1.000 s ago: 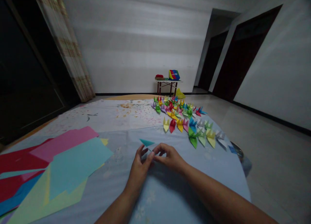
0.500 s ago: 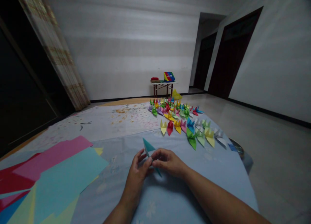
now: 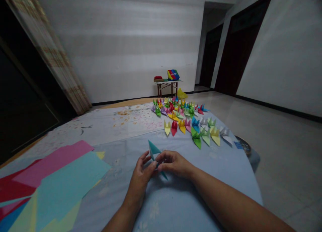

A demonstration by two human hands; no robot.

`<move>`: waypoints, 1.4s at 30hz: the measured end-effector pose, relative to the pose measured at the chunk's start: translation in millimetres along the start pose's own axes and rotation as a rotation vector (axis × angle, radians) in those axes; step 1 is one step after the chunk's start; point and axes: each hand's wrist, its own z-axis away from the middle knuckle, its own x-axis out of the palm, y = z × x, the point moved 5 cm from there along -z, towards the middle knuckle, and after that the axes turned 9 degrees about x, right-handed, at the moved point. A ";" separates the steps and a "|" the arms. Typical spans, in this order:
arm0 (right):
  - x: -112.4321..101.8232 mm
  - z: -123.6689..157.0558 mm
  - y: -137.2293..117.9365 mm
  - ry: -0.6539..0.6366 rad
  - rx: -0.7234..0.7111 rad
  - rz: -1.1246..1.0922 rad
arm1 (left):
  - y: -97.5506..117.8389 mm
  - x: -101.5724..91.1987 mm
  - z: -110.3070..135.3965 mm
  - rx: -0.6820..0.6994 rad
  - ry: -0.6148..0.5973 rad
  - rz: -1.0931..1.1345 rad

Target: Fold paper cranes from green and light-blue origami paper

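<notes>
A small teal folded paper piece (image 3: 153,149) stands up between my two hands over the light blue cloth (image 3: 176,205). My left hand (image 3: 141,173) pinches its lower left side with fingers closed. From the right, my right hand (image 3: 173,163) grips it with thumb and fingers pressed together. One pointed tip rises above my fingers and another pokes out below my right hand.
Several folded paper cranes (image 3: 187,123) in many colours stand in rows beyond my hands. Loose coloured paper sheets (image 3: 62,173) lie at the left. A small table (image 3: 167,86) with a colourful box stands by the far wall. A curtain (image 3: 47,50) hangs left; bare floor lies right.
The teal piece turned from lying flat with its tip pointing right to standing upright between my fingers. The view shifted slightly; both hands stayed together.
</notes>
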 end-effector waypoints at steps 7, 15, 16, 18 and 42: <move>-0.9 0.1 2.1 -0.005 0.015 -0.012 | -2.4 -0.8 -1.3 0.021 -0.063 0.018; -0.7 6.1 -11.9 0.091 -0.082 0.214 | -3.5 0.6 -0.9 0.030 -0.061 0.043; -1.0 7.5 -15.2 0.134 -0.113 0.278 | -2.0 1.8 0.1 0.027 -0.058 0.049; -1.1 9.8 -20.6 0.211 -0.162 0.390 | 0.3 3.2 1.5 0.026 -0.052 0.051; 7.1 19.9 -25.4 0.388 -0.262 0.742 | 5.7 3.4 3.0 0.059 -0.041 -0.078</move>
